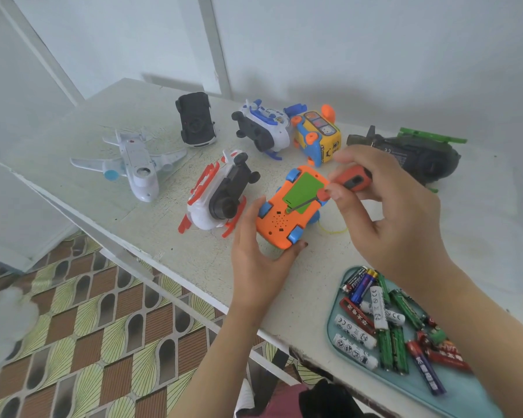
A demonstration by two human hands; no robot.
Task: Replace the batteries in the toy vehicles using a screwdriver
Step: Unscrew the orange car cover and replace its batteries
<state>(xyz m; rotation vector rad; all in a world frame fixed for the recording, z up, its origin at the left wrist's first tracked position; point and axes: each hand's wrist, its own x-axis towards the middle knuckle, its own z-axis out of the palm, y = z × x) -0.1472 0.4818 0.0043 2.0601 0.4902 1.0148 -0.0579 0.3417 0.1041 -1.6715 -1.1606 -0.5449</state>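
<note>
- Head view: the left grip (254, 260) held the car (280, 224) by its near end, thumb on one side and fingers curled round the other. The car lay belly-up on the surface (169, 233), blue wheels in the air.
- The right grip (390, 212), just right of the left and a little beyond it, pinched the screwdriver (352, 179) by its orange-and-black handle.
- From that grip the shaft slanted down and left, its tip on a screw at the near edge of the green cover (302, 191) in the car's belly.
- Under the right wrist, nearer the person, a teal tray (329, 324) held a loose heap of batteries (384, 321), green, white, red and blue.
- Just left of the left grip lay a red-and-white helicopter (215, 197), belly-up; farther left, a white plane (136, 164).
- Beyond both grips lay a black car (195, 119), a blue-and-white helicopter (263, 125) and a yellow bus (317, 137), the last two touching.
- Past the right grip's knuckles lay a dark green helicopter (417, 155).
- Left of the arms, below the surface edge, a patterned floor (88, 312) showed.
</note>
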